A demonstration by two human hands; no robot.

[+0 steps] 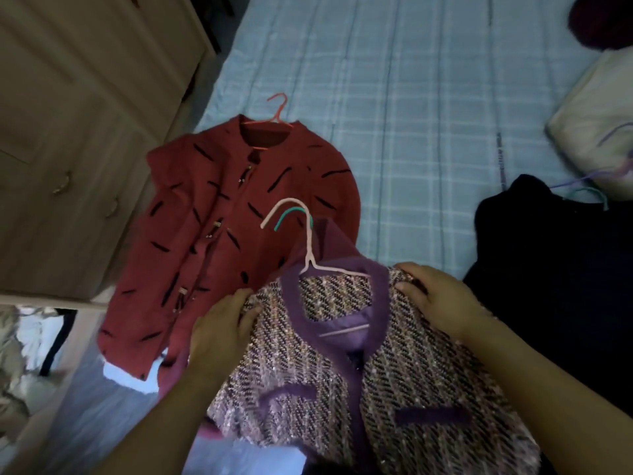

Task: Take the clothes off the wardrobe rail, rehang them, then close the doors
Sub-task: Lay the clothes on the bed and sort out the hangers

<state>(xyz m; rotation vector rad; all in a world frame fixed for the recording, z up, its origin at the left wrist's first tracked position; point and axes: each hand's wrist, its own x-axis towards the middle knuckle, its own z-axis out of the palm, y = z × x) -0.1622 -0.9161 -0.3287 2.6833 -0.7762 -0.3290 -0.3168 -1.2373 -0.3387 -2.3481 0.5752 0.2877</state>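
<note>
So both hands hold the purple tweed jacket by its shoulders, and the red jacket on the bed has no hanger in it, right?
No: the head view shows a red hanger in the collar of the red jacket on the bed. The left hand and right hand do hold the purple tweed jacket by its shoulders.

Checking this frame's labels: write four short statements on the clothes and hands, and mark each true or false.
1. The left hand and right hand hold the tweed jacket at its shoulders. True.
2. The red jacket lies flat on the bed, on a hanger. True.
3. The tweed jacket hangs on a green hanger. False: it is on a pink hanger; a green hook only shows beside the pink one.
4. The black garment lies left of the red jacket. False: it lies on the right, beyond the right hand.
</note>
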